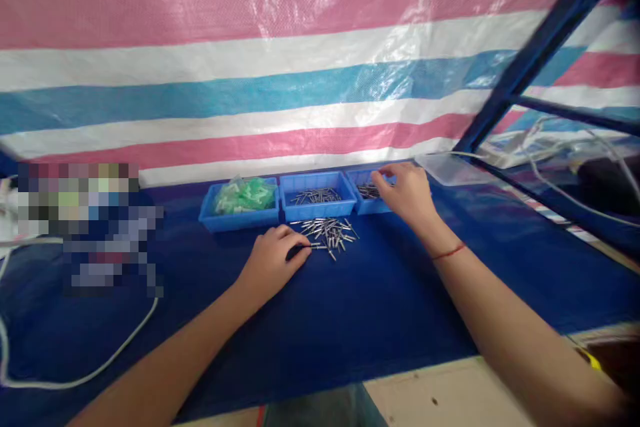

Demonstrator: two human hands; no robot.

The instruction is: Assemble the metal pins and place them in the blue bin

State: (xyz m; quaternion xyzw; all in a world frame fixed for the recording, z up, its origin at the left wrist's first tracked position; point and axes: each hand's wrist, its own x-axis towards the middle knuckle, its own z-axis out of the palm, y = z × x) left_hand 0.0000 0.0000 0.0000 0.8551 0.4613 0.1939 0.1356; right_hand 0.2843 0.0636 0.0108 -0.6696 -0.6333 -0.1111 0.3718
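A loose pile of silver blind rivets [331, 233] with thin pins lies on the blue table top. My left hand [274, 255] rests at the left side of this pile, thumb and forefinger closed on the end of one rivet. Over the right blue bin [373, 205] hangs my right hand [406, 190], with a red cord on the wrist. Its fingers are bent together, and whatever they hold is hidden. Thin metal pieces [369, 191] lie in that bin. More of them [320, 196] fill the bottom of the middle blue bin [320, 210].
On the left, a third blue bin [240, 221] holds green and clear plastic bags [245, 195]. A white cable [100, 373] curves across the table's left side. Behind the bins hangs a striped plastic sheet [250, 107]. A dark metal frame [530, 60] stands at right, near a clear plastic lid [450, 170].
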